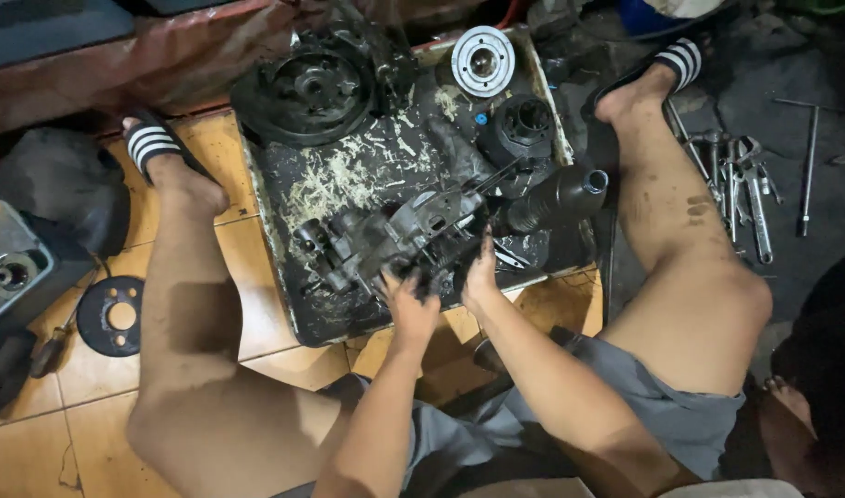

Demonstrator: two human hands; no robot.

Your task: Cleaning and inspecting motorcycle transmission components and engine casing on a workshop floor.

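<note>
1. a grimy grey cast-metal compressor body [399, 242] is seen at the centre of the frame, lying on a shallow, oil-blackened metal tray [284, 217] that is strewn with pale shavings.
2. the left hand [409, 300] is closed on the near end of the compressor body, with the fingers curled over its dark lower edge.
3. the right hand [480, 275] is pressed against the same part just to the right, fingers pointed up onto the metal; whether it is gripping or only bracing cannot be told.
4. a black ribbed cylindrical part [556, 195] is seen lying just right of the compressor body, touching or nearly touching it.
5. a large black round pulley [304, 95] is set at the upper left of the tray, and a bright silver round clutch plate [483, 61] at its upper right corner.
6. a dark round hub [522, 124] is placed below the silver plate.
7. the tray is rested on an orange tiled floor [90, 369], between the person's bare legs.
8. a flat black disc with holes [112, 316] is seen on the tiles at the left edge.
9. a cluster of steel wrenches [740, 189] is laid on the dark ground at the right of the frame.
</note>
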